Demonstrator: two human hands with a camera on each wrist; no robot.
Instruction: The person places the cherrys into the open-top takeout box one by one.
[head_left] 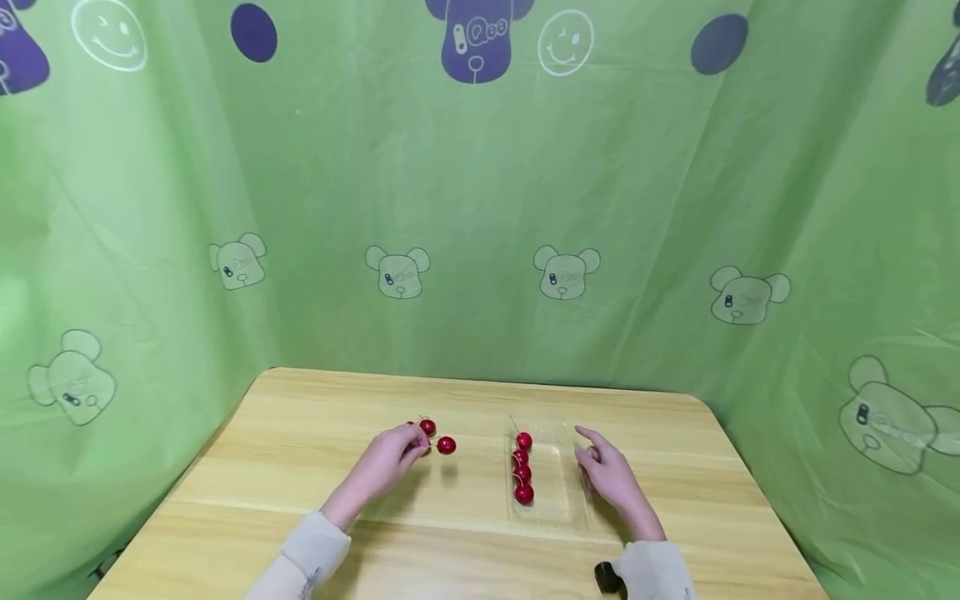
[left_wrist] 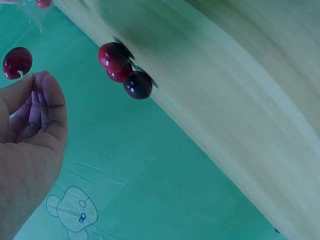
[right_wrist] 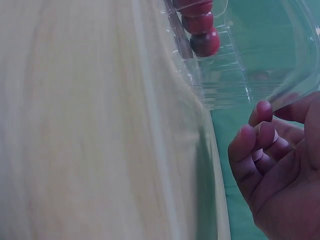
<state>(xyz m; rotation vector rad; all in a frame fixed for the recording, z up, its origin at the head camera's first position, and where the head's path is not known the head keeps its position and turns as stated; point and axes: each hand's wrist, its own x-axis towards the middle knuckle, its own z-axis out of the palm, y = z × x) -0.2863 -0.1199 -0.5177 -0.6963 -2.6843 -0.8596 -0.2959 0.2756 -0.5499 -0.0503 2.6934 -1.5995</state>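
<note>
My left hand (head_left: pixel 386 462) pinches a dark red cherry (head_left: pixel 446 445) by its stem between thumb and fingertips. The cherry hangs just beyond the fingers, its shadow on the table beneath it. Three more cherries (left_wrist: pixel 120 65) lie close together on the table beside this hand, partly hidden by it in the head view. A shallow clear plastic box (head_left: pixel 558 510) stands to the right, with several cherries (head_left: pixel 523 473) in a row along its left side. At the box's right rim, my right hand (head_left: pixel 611 479) grips the edge with thumb and curled fingers, its index finger stretched along it.
The light wooden table (head_left: pixel 300 467) has rounded far corners. A green curtain (head_left: pixel 480 325) printed with bear heads surrounds its back and sides. A small black object (head_left: pixel 607 577) sits at the right sleeve, in front of the box.
</note>
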